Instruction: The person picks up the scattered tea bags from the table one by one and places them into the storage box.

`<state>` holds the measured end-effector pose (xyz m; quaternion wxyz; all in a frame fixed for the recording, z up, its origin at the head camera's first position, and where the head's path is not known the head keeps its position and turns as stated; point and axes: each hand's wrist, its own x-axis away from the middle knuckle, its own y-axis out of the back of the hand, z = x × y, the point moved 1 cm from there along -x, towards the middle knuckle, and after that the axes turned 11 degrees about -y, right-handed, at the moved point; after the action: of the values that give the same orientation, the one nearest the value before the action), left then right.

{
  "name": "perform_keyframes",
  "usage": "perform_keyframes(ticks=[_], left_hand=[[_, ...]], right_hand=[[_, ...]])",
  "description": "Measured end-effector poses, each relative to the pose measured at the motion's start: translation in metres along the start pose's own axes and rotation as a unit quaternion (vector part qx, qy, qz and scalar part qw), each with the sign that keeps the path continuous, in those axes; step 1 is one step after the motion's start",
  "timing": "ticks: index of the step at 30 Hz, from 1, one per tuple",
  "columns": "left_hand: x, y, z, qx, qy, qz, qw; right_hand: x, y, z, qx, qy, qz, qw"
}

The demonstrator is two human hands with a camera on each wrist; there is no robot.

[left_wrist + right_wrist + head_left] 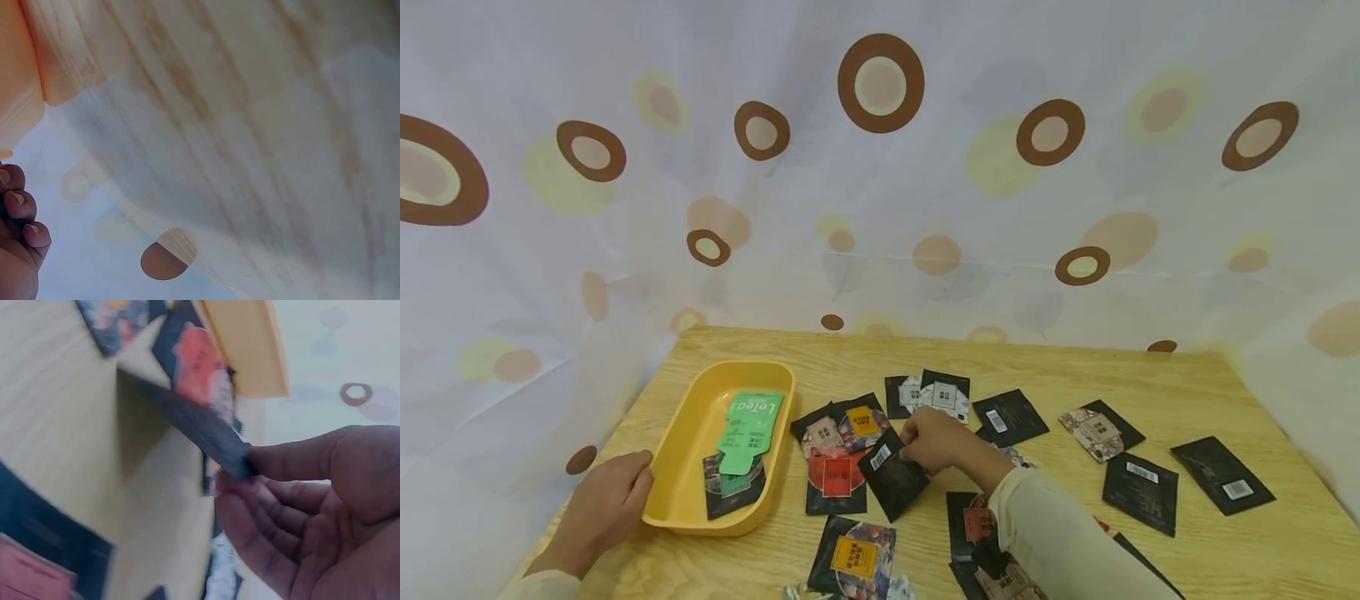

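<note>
Two hands, well apart, show in the head view. The left hand (pixel 598 507) has its fingers curled on the near left rim of the yellow tray (pixel 681 454), where green cards (pixel 748 429) and a dark packet (pixel 730 497) lie. Over the worktop (pixel 1045 367), right of the tray, the right hand (pixel 942 442) pinches a black packet (pixel 895 492) by its right edge. That packet partly covers a red packet (pixel 829 492) in this view; whether they touch, I cannot tell. With one edge held, it could swivel or slip, and a low sideways pull might catch its corner on the red packet and drag that along. Its barcode face is toward the camera; the long axis slants, barcode end far and left, plain end near and right.

In the left wrist view, bent fingers sit just under the tray at the frame's edge. Uneven pull from that single side could tip or slide the tray, I judge.

In the right wrist view, thumb and fingertips are closed on the black packet's margin. It stands tilted, nearly edge-on, running from the fingers toward upper left; blur hides whether its far corner meets the worktop.
</note>
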<state>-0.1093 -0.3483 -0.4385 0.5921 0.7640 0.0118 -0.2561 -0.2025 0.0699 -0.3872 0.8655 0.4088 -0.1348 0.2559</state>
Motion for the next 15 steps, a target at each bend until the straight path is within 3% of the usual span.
perform_keyframes(ticks=[7, 11, 15], left_hand=[[0.0, 0.001, -0.001, 0.007, 0.007, 0.003, 0.9999], [0.0, 0.001, -0.002, 0.008, 0.005, 0.003, 1.0], [0.0, 0.002, -0.002, 0.006, 0.0, -0.002, 1.0]], right_hand=[[-0.007, 0.018, 0.024, -0.05, 0.041, -0.038, 0.9971], [-0.014, 0.008, 0.041, -0.137, 0.054, -0.028, 0.9887], [-0.025, -0.01, 0.064, -0.225, 0.052, -0.001, 0.9728]])
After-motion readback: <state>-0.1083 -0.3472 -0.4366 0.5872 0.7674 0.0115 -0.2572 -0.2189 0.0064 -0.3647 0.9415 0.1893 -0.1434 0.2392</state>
